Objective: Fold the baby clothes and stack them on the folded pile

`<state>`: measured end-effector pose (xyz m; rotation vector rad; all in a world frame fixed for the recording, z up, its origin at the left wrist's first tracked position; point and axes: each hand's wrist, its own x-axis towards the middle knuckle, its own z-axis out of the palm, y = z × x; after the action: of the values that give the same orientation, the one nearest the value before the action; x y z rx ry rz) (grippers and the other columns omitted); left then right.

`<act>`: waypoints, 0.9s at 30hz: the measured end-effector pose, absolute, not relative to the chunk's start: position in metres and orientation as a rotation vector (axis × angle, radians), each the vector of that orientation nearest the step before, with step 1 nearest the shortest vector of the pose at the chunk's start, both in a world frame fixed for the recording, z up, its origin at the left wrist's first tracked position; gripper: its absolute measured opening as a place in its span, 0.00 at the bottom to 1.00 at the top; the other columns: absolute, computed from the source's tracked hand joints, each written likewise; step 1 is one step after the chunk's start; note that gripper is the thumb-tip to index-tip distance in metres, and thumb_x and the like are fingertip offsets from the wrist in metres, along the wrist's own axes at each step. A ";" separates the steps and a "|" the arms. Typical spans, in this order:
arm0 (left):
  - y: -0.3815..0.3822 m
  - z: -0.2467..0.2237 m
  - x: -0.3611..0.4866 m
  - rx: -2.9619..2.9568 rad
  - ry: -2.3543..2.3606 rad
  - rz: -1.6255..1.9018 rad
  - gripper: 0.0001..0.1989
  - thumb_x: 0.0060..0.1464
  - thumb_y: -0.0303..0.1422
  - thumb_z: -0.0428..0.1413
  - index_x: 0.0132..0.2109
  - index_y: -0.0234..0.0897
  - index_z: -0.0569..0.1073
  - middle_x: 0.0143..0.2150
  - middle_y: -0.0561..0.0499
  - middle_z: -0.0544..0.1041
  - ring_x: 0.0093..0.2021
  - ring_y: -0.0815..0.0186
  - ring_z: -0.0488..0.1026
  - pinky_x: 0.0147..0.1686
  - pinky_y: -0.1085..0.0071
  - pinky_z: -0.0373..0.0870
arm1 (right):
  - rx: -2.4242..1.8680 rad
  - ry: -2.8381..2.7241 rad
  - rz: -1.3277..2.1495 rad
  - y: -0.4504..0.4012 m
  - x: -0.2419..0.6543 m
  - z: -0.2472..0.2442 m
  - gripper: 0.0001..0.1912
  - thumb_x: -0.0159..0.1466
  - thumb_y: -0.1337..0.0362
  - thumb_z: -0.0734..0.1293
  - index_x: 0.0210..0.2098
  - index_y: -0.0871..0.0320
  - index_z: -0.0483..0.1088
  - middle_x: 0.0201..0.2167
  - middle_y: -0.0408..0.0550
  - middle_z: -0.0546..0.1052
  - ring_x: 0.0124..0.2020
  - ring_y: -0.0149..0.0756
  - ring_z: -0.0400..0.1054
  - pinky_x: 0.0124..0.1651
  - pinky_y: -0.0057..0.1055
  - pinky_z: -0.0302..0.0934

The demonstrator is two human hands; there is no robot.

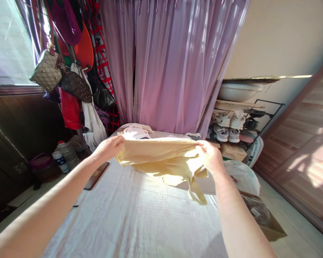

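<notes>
A yellow cloth garment (pixel 161 157) hangs stretched between my two hands above a surface covered with a pale sheet (pixel 140 215). My left hand (pixel 113 146) is closed on its upper left corner. At the upper right corner my right hand (pixel 209 154) pinches the fabric. Loose folds and a narrow strip dangle below the right side. Behind the garment, white and pinkish cloths (pixel 136 132) lie at the far end of the sheet.
A dark-edged flat object (pixel 97 176) lies at the sheet's left edge. Bags (pixel 76 86) hang at the left above bottles (pixel 68 154). Purple curtains (pixel 167 71) hang behind. Right: a shoe rack (pixel 269 114), a plastic bag (pixel 243 175) and a box (pixel 269 224).
</notes>
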<state>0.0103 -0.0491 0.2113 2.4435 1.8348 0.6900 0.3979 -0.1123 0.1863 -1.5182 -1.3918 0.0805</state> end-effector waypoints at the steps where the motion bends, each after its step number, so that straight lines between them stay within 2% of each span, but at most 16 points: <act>1: -0.051 0.215 0.010 2.360 1.847 0.799 0.17 0.55 0.38 0.45 0.44 0.41 0.75 0.37 0.53 0.78 0.36 0.64 0.74 0.38 0.72 0.68 | -1.505 -1.405 0.103 -0.119 0.401 0.192 0.16 0.57 0.57 0.64 0.40 0.58 0.77 0.35 0.50 0.81 0.36 0.40 0.73 0.41 0.35 0.66; 6: -0.073 0.265 0.016 2.364 1.745 1.146 0.18 0.56 0.43 0.48 0.45 0.39 0.75 0.32 0.56 0.75 0.31 0.68 0.70 0.36 0.73 0.67 | -1.378 -1.311 0.337 -0.157 0.420 0.227 0.18 0.57 0.55 0.69 0.43 0.60 0.77 0.31 0.51 0.80 0.28 0.37 0.72 0.30 0.33 0.66; 9: -0.074 0.302 0.025 2.433 1.679 1.120 0.20 0.58 0.46 0.49 0.44 0.36 0.76 0.28 0.57 0.73 0.28 0.71 0.67 0.35 0.73 0.65 | -1.411 -1.250 0.411 -0.165 0.436 0.248 0.18 0.55 0.55 0.71 0.42 0.58 0.77 0.32 0.53 0.80 0.27 0.37 0.72 0.28 0.33 0.66; 12: -0.048 0.307 0.039 2.499 1.700 0.989 0.20 0.58 0.46 0.51 0.44 0.35 0.77 0.27 0.56 0.74 0.27 0.71 0.67 0.35 0.72 0.66 | -1.487 -1.304 0.355 -0.149 0.451 0.252 0.16 0.55 0.55 0.72 0.40 0.58 0.77 0.33 0.55 0.80 0.29 0.38 0.72 0.32 0.35 0.65; 16: 0.003 0.247 0.056 2.610 1.707 0.611 0.18 0.58 0.46 0.50 0.43 0.41 0.78 0.33 0.53 0.78 0.33 0.64 0.74 0.36 0.70 0.67 | -1.823 -1.476 0.169 -0.103 0.458 0.212 0.06 0.56 0.63 0.70 0.33 0.56 0.78 0.35 0.52 0.81 0.36 0.41 0.73 0.39 0.36 0.61; 18: 0.019 0.202 0.061 2.601 1.755 0.384 0.17 0.58 0.45 0.49 0.44 0.43 0.78 0.37 0.51 0.80 0.39 0.59 0.76 0.39 0.68 0.69 | -2.006 -1.557 0.172 -0.083 0.454 0.175 0.07 0.57 0.63 0.69 0.35 0.54 0.78 0.35 0.52 0.81 0.35 0.42 0.73 0.37 0.35 0.60; 20: 0.024 0.159 0.065 2.554 1.798 0.262 0.15 0.58 0.40 0.49 0.46 0.44 0.77 0.44 0.50 0.80 0.44 0.58 0.76 0.42 0.67 0.70 | -2.122 -1.583 0.134 -0.071 0.446 0.135 0.10 0.58 0.64 0.68 0.38 0.54 0.79 0.34 0.53 0.81 0.32 0.44 0.72 0.35 0.36 0.58; 23: 0.011 0.111 0.072 2.563 1.776 0.218 0.16 0.55 0.32 0.52 0.49 0.43 0.76 0.53 0.47 0.77 0.53 0.57 0.74 0.50 0.65 0.68 | -2.126 -1.652 0.115 -0.069 0.434 0.087 0.13 0.57 0.67 0.67 0.41 0.55 0.79 0.39 0.57 0.80 0.36 0.47 0.72 0.39 0.39 0.60; 27: -0.028 0.077 0.080 2.595 1.572 0.130 0.11 0.55 0.38 0.55 0.44 0.42 0.77 0.47 0.47 0.79 0.50 0.57 0.75 0.52 0.64 0.68 | -1.975 -1.897 0.144 -0.078 0.426 0.055 0.20 0.58 0.74 0.62 0.44 0.52 0.78 0.49 0.51 0.79 0.50 0.44 0.69 0.52 0.36 0.58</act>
<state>0.0797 -0.0282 0.0765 2.5948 1.5721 0.1301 0.4256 -0.0776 0.0548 -1.9746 -1.8968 0.1440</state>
